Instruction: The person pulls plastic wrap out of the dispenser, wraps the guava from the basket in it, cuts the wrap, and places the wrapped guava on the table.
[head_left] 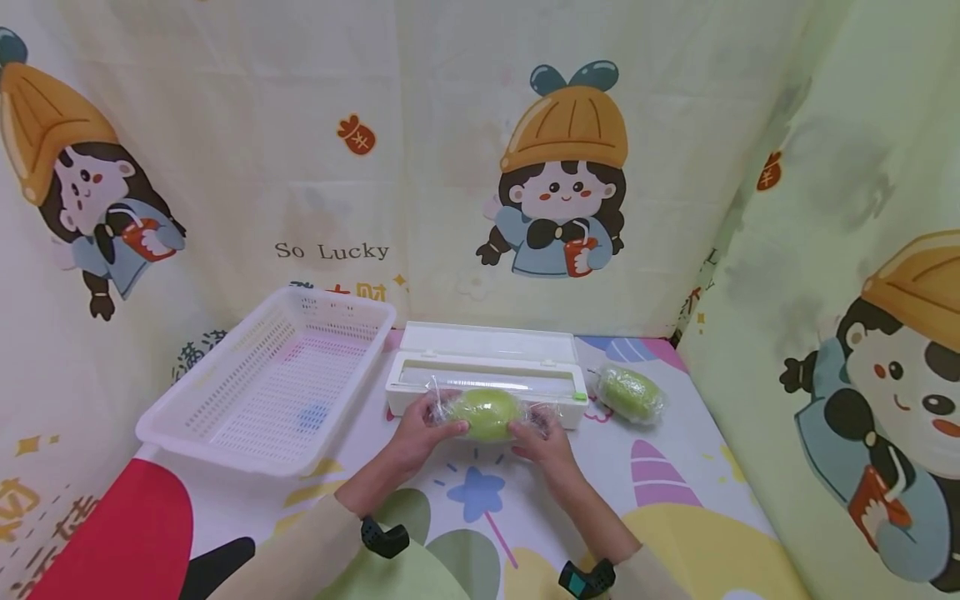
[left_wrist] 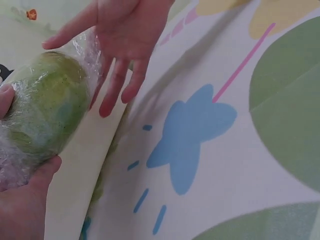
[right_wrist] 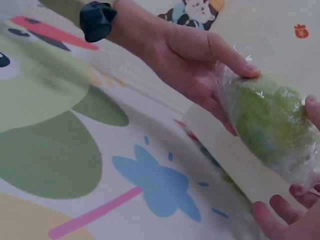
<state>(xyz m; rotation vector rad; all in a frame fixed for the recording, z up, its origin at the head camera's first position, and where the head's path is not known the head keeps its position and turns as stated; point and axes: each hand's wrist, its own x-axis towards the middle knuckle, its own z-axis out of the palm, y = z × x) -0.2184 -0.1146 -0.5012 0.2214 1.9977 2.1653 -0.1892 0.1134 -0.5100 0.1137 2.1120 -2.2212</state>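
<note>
A green fruit that looks like a mango (head_left: 487, 415), wrapped in clear cling film, is held in front of a white cling film box (head_left: 487, 392). My left hand (head_left: 412, 437) grips its left end, with the thumb on the near side. At the right end, my right hand (head_left: 550, 446) holds it, thumb against the fruit and fingers around the film. In the left wrist view the wrapped mango (left_wrist: 47, 102) shows wrinkled film bunched at both ends. Beyond the box's right end lies a second wrapped green fruit (head_left: 630, 393).
A white perforated plastic basket (head_left: 225, 446) stands at the left. The box has its lid (head_left: 487, 337) raised at the back. Below is a colourful printed cloth (head_left: 540, 533). Printed curtains (head_left: 435, 167) enclose the back and sides.
</note>
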